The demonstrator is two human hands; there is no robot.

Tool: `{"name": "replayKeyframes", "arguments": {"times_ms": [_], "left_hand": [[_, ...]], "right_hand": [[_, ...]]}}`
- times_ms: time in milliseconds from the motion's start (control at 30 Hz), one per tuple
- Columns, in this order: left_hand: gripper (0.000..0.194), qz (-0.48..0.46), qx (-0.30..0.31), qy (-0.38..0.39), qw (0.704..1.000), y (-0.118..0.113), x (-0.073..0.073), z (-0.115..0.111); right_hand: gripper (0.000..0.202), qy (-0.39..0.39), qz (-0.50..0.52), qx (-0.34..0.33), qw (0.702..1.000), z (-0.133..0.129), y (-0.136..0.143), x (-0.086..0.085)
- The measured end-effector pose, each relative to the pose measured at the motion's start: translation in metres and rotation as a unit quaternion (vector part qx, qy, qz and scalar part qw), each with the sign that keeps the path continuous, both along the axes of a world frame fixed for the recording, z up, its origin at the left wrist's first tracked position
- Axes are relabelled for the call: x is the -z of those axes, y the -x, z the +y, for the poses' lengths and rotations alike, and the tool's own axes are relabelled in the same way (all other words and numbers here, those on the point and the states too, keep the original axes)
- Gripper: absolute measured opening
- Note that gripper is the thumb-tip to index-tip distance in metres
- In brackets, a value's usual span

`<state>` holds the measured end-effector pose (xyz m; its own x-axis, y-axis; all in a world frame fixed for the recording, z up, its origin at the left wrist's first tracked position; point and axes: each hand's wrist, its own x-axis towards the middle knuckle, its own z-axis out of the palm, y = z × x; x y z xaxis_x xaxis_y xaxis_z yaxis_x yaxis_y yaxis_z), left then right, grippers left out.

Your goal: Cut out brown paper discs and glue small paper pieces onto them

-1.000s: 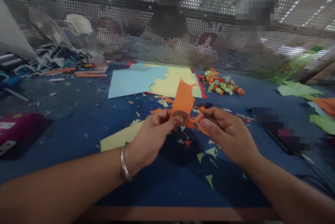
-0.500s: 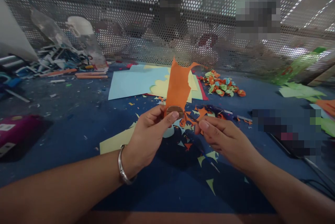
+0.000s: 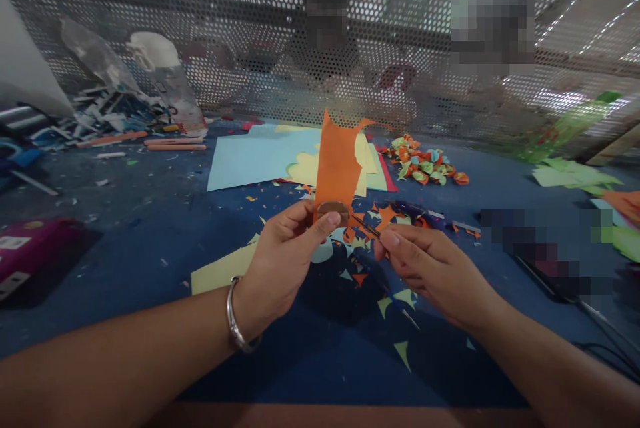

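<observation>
An orange paper sheet (image 3: pixel 339 161) with ragged edges stands upright in my left hand (image 3: pixel 285 248). Its thumb presses a small brown rounded piece (image 3: pixel 332 213) against the paper's lower end. My right hand (image 3: pixel 430 268) is closed around a thin dark tool (image 3: pixel 367 226), probably small scissors, whose tip is near the lower right edge of the paper. The tool's handle is hidden by the fingers. Paper scraps (image 3: pixel 359 279) in orange, green and blue lie on the blue table below the hands.
Behind the hands are a light blue sheet (image 3: pixel 255 158) and a pile of small folded paper pieces (image 3: pixel 425 161). A bottle (image 3: pixel 175 85) stands at the back left, a magenta pouch (image 3: pixel 35 248) lies at left, and a blue pen (image 3: pixel 403 305) lies nearer.
The orange paper has tilted slightly left at its top. A curled orange strip by its lower right edge has come down, and the dark tool shows more clearly.
</observation>
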<state>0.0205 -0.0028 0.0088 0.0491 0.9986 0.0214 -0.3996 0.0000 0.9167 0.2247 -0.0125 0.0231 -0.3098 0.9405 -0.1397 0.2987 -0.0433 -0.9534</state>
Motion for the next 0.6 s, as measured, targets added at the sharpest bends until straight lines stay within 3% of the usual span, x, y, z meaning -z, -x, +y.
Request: {"name": "replayKeyframes", "arguments": {"times_ms": [600], "left_hand": [[0.014,-0.017,0.039,0.030,0.999,0.0016,0.0021,-0.0031]], "right_hand": [[0.053,0.040,0.028,0.014,0.999,-0.0020,0.0046,-0.0042]]}}
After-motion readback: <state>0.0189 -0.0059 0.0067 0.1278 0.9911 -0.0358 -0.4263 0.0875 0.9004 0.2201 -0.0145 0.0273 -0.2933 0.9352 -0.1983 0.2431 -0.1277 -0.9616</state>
